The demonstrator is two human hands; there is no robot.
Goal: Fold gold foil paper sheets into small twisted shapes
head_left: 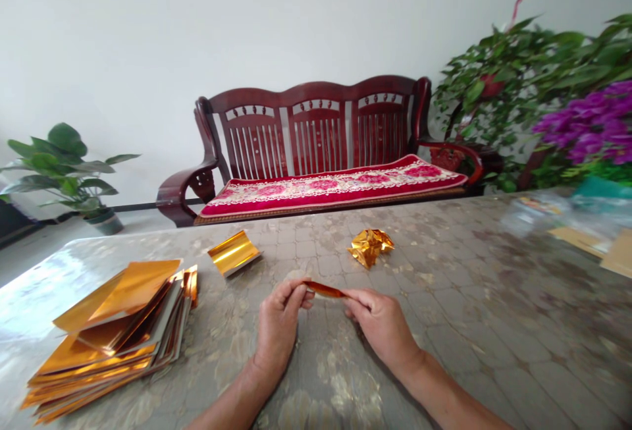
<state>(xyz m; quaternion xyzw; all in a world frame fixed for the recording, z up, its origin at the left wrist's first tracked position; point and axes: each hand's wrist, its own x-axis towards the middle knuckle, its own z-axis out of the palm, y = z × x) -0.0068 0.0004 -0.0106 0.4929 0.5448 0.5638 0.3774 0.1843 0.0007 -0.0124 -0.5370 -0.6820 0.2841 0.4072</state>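
Observation:
Between my two hands a narrow strip of gold foil paper (324, 290) is stretched level above the table, folded or seen nearly edge-on. My left hand (284, 308) pinches its left end between thumb and fingers. At the other end, my right hand (378, 321) grips it the same way. Beyond my right hand lies a crumpled, folded piece of gold foil (370, 247). A single curled gold sheet (235, 252) rests past my left hand. To the left is a thick, uneven stack of gold foil paper (99, 344), some sheets showing grey backs.
The table (444, 298) has a patterned, glossy cover. Clear plastic bags (536, 213) and brown card pieces (582, 242) lie at its right side. Behind it stands a dark red wooden bench (316, 127) with a red cushion (336, 186). Potted plants (66, 173) flank the bench.

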